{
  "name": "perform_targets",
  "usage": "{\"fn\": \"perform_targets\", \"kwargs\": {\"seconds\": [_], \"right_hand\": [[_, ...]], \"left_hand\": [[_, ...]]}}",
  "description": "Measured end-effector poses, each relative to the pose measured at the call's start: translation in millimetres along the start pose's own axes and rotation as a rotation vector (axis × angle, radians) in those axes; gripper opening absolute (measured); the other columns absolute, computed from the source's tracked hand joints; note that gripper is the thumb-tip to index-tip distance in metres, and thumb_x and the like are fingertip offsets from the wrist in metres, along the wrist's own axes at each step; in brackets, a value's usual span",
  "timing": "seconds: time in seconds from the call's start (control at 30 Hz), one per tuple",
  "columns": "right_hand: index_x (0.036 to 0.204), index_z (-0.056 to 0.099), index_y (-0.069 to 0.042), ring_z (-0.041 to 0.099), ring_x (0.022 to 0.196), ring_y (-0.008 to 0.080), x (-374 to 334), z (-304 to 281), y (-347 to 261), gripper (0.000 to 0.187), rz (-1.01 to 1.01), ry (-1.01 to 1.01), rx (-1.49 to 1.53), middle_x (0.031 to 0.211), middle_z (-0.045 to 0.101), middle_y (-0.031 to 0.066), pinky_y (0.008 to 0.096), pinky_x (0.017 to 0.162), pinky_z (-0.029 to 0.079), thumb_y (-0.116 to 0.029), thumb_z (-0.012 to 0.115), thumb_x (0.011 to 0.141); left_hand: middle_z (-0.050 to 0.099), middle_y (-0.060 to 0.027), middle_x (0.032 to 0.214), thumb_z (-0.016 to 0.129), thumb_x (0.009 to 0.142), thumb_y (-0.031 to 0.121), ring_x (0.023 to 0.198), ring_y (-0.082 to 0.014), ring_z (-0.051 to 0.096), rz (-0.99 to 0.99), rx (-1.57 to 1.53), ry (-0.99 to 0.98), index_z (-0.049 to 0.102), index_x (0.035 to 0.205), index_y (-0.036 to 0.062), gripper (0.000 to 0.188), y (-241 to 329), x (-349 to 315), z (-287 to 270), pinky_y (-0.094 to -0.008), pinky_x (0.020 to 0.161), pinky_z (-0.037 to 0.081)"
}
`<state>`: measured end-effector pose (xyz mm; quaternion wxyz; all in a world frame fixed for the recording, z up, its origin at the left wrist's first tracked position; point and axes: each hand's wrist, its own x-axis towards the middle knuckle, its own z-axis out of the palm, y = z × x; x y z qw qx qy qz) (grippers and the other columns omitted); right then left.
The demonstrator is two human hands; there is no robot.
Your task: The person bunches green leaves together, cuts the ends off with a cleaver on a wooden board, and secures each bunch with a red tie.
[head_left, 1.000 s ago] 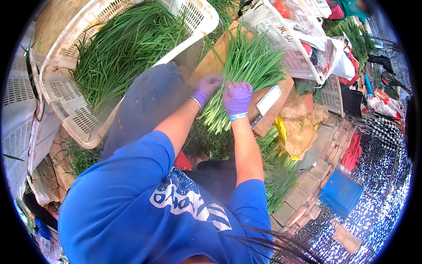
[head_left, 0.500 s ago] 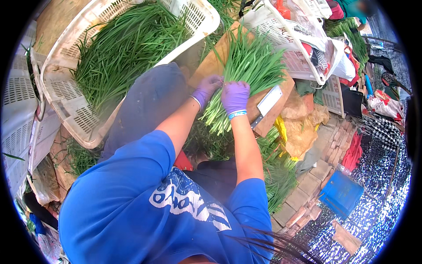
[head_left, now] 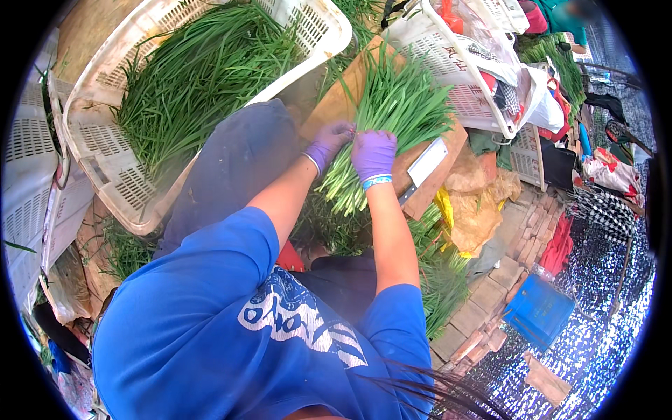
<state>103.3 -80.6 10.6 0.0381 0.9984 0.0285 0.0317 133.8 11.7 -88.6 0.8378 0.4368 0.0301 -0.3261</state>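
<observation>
A thick bunch of long flat green leaves with pale stem ends, like garlic chives (head_left: pixel 406 101), lies across a wooden board (head_left: pixel 334 101). Both my hands wear purple gloves and meet at the middle of the bunch. My left hand (head_left: pixel 329 145) is closed at its left side, its fingertips pinched at a tiny reddish bit too small to name. My right hand (head_left: pixel 374 154) is curled closed over the top of the bunch, its fingertips mostly hidden. On the board to the right of the bunch rests a cleaver (head_left: pixel 428 162), its dark handle toward me.
A big white plastic crate (head_left: pixel 91 150) heaped with loose chives (head_left: pixel 210 77) stands at the left, beside my knee. Another white crate (head_left: pixel 458 91) holds bags at the far right. Crumpled brown paper (head_left: pixel 476 217), more greens (head_left: pixel 442 287) and a blue bin (head_left: pixel 539 311) lie right.
My hands stay at the same spot on the bunch, with barely any finger movement. The view shifts very slightly.
</observation>
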Motion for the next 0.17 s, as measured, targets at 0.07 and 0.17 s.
{"fn": "perform_targets", "kwargs": {"seconds": [0.07, 0.17], "right_hand": [[0.063, 0.060, -0.008, 0.057, 0.070, 0.0268, 0.3, -0.5, -0.7, 0.016, 0.015, 0.004, 0.003, 0.066, 0.059, 0.0096, 0.0393, 0.072, 0.037, -0.018, 0.050, 0.072], [0.065, 0.061, -0.010, 0.057, 0.070, 0.0261, -1.6, -1.3, -0.9, 0.014, 0.070, 0.021, 0.048, 0.066, 0.060, 0.0082, 0.0385, 0.075, 0.038, -0.018, 0.051, 0.071]], "left_hand": [[0.058, -0.0077, 0.099, 0.055, 0.073, -0.005, 0.099, -0.0153, 0.050, -0.024, -0.018, -0.002, 0.056, 0.090, -0.0001, 0.018, 0.1, 0.3, 0.2, -0.0271, 0.091, 0.036], [0.057, -0.0082, 0.101, 0.057, 0.072, -0.003, 0.101, -0.0157, 0.050, -0.090, -0.045, -0.017, 0.057, 0.093, 0.0003, 0.022, 1.3, 2.1, -1.1, -0.0266, 0.092, 0.036]]}}
